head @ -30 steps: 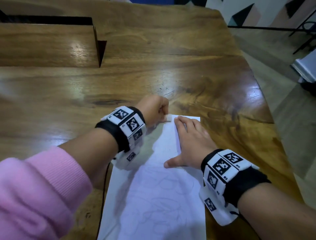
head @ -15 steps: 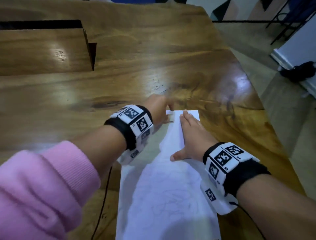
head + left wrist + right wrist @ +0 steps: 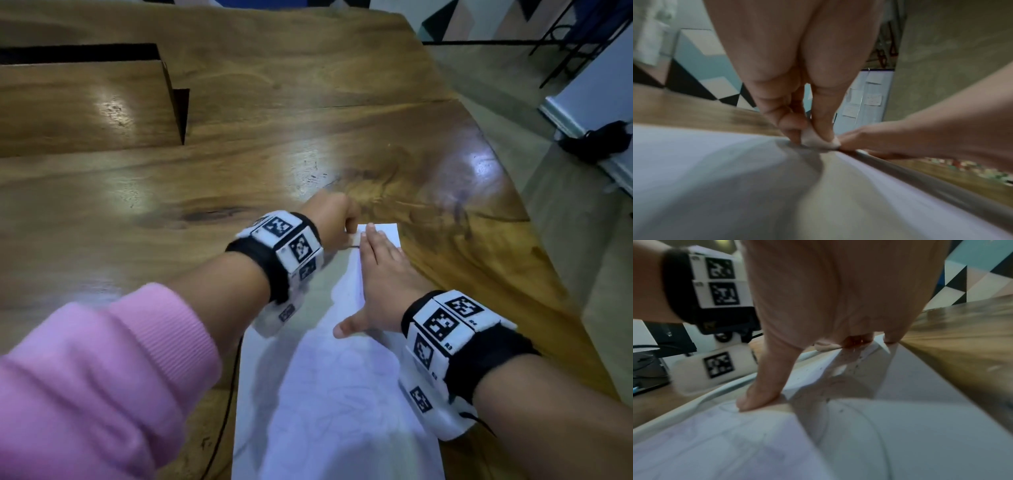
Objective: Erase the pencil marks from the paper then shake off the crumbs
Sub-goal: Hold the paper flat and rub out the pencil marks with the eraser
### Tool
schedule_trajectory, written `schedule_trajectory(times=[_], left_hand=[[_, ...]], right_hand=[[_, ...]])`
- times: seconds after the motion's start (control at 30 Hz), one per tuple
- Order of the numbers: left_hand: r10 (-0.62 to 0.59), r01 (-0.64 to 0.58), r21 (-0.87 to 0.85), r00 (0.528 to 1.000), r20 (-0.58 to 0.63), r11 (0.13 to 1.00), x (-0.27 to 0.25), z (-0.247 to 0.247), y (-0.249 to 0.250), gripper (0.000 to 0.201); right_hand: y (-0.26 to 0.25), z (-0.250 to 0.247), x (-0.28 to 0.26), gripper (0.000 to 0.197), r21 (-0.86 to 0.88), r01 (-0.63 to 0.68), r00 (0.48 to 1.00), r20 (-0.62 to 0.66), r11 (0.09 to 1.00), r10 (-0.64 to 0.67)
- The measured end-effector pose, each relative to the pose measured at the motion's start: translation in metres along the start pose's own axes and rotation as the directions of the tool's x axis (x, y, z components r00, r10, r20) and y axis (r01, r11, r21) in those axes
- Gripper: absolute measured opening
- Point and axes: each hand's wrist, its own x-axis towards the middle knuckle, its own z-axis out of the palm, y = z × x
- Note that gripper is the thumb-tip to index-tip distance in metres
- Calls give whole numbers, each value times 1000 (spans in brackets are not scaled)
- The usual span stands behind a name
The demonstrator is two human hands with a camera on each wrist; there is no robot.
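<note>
Paper [image 3: 342,404] faintly scribbled, crumb-flecked; left fingers [image 3: 795,123] pinching eraser [image 3: 818,141], right fingers [image 3: 380,253] flat.

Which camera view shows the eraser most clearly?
The left wrist view: the eraser, pale, sits pinched in the left hand against the paper. The head view hides it behind that hand. The right wrist view shows only a pale sliver.

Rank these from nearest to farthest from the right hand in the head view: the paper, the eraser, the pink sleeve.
1. paper: directly under the right hand, which presses flat on it.
2. eraser: just left of its fingertips, pinched by the left hand; hidden in the head view.
3. pink sleeve: far left, near the camera.
</note>
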Motion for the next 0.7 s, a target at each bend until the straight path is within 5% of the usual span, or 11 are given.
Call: schedule_trajectory(times=[0.2,0.37,0.6,0.7], left_hand=[[81,-78,-22,976,202,997,-67,23,-16,8],[-38,37,-19,997,-71,999,-15,0,-10,10],[-114,131,-82,976,186,988,-64,10,-31,8],[-234,232,-186,972,14,955,-59,1,-38,14]], right_hand=[[2,4,0,146,50,22,999,-37,999,-20],[4,6,1,145,28,25,999,-34,999,-24],[5,7,-1,139,-48,124,992,-27,991,-125],[1,5,0,133,-34,98,993,-66,995,-101]])
